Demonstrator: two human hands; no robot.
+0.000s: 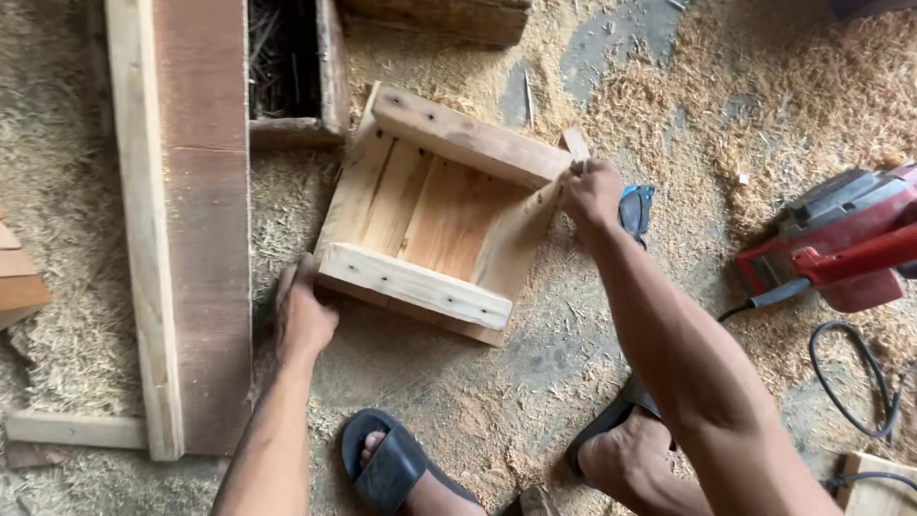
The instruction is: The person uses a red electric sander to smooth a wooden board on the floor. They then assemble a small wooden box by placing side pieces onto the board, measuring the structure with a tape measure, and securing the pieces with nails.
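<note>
- Wooden, stiff and probably fairly heavy, the slatted panel was judged best gripped by its battens.
- Its near corner was clasped by the left hand; its far corner was grasped by the right hand.

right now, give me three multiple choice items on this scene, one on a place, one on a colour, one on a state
1. Where is the power tool?
A. right of the wooden panel
B. on top of the panel
C. left of the long boards

2. What colour is the power tool's body?
A. green
B. red
C. yellow

3. What are the hands doing?
A. both hang free of the panel
B. left hand at the panel's lower left corner, right hand at its upper right corner
C. both grip the power tool

Answers:
1 A, it lies on the sawdust floor off to the right of the panel.
2 B, its housing shows red.
3 B, each hand meets the panel at opposite corners.
</note>
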